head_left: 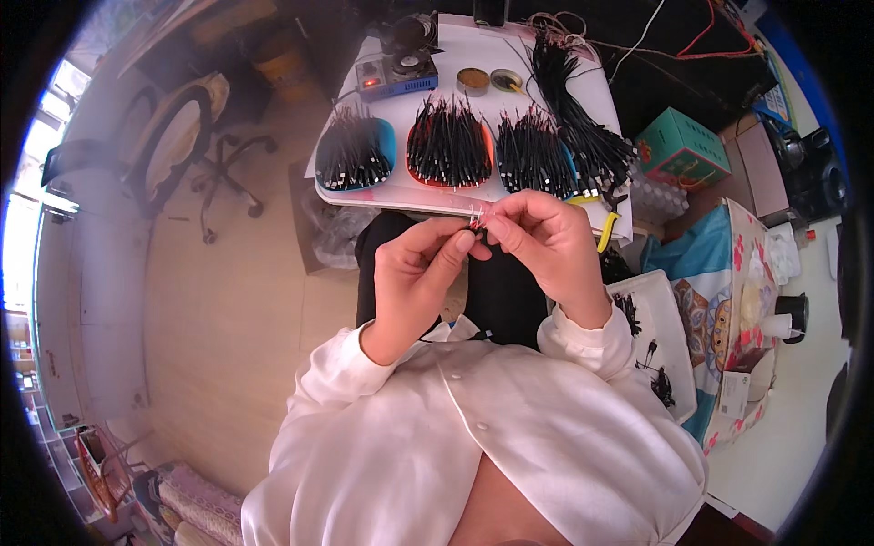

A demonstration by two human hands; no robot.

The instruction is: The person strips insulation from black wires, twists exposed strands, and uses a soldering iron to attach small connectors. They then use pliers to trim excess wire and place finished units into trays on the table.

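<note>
At frame center, your left hand (421,271) and right hand (550,244) pinched tight on thin wires (476,217); black cables (449,146) on table (475,56), upper center.

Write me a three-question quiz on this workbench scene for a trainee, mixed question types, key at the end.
1. Multiple choice: What colour is the middle tray of black cables?
A. Green
B. Orange-red
C. White

2. True or false: The yellow-handled plier-like tool lies to the right of the person's right hand.

3. Short answer: What do the fingertips of the right hand and the left hand pinch in front of the trays?

Key:
1. B
2. True
3. Thin wires
</note>
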